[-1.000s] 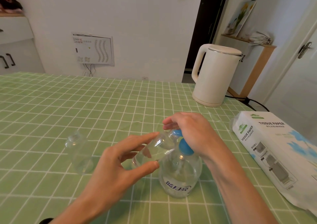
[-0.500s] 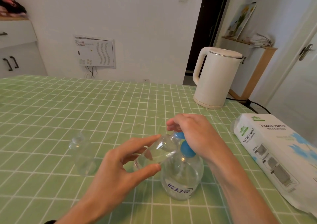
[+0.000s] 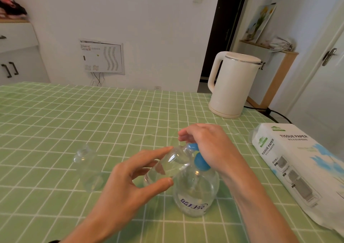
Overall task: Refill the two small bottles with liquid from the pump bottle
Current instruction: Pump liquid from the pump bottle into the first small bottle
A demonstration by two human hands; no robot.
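Head view: left hand [image 3: 119, 190] grip pinches small bottle [image 3: 165, 165], tilted, mouth at blue nozzle to catch liquid; right hand [image 3: 208, 146] grip closed over pump bottle [image 3: 195, 192] head.

On the table [image 3: 55, 116], the pump bottle [image 3: 195, 192] stands near the front, centre-right. A small bottle [image 3: 167, 165] is held tilted just left of its pump, mouth at the nozzle, between the left hand [image 3: 126, 185] and the right hand [image 3: 206, 144], which sits atop the pump. The second small bottle [image 3: 87, 168] stands further left, apart. The kettle [image 3: 230, 84] stands behind, at the right. The tissue pack [image 3: 297, 168] lies at the right edge.
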